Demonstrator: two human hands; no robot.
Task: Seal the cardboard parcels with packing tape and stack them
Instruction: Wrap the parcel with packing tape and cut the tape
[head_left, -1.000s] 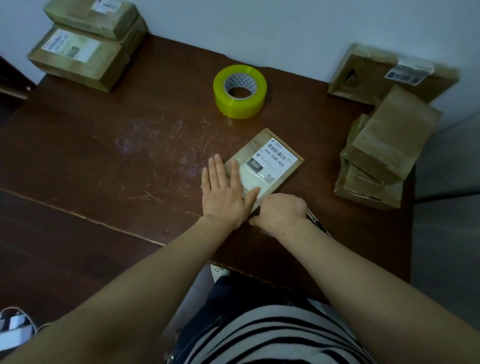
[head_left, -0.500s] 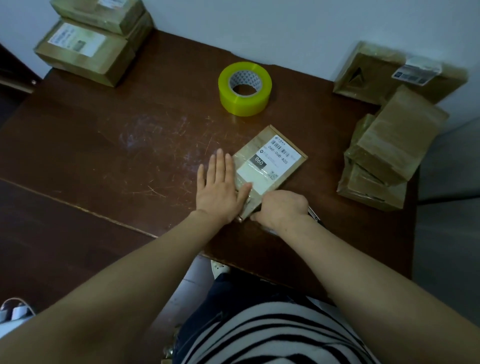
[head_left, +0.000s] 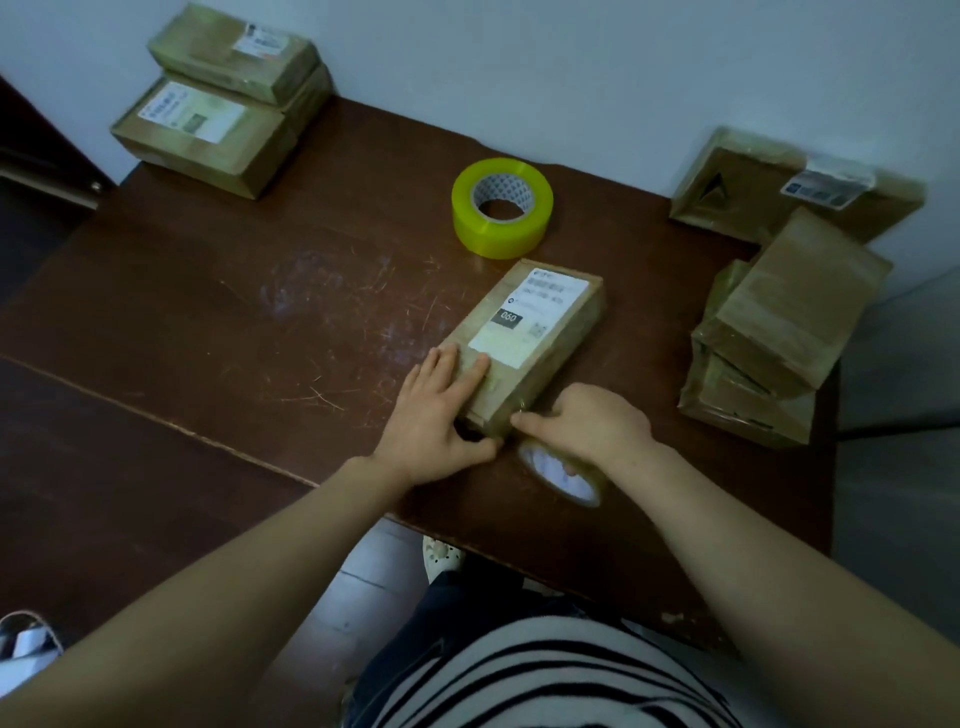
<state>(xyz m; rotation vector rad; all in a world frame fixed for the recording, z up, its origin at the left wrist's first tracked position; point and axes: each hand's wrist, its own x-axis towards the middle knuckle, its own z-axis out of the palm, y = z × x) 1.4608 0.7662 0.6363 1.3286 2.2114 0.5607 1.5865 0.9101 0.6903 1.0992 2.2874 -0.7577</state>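
A small brown cardboard parcel (head_left: 540, 332) with a white label lies slantwise on the dark wooden table (head_left: 234, 322). My left hand (head_left: 436, 415) clasps its near end, fingers on top and thumb against the end face. My right hand (head_left: 587, 421) holds a roll of clear tape (head_left: 566, 475) just below the parcel's near corner, with its index finger pressing on that corner. A second, yellow tape roll (head_left: 501, 208) lies flat behind the parcel.
Two taped parcels (head_left: 218, 104) are stacked at the back left corner. A pile of parcels (head_left: 779, 332) sits at the right edge, with a flat one (head_left: 753, 192) leaning against the wall behind it. The table's front edge is near my body.
My left hand has gone from lying flat at the parcel's left side to clasping its near end. The clear tape roll under my right hand has come into view.
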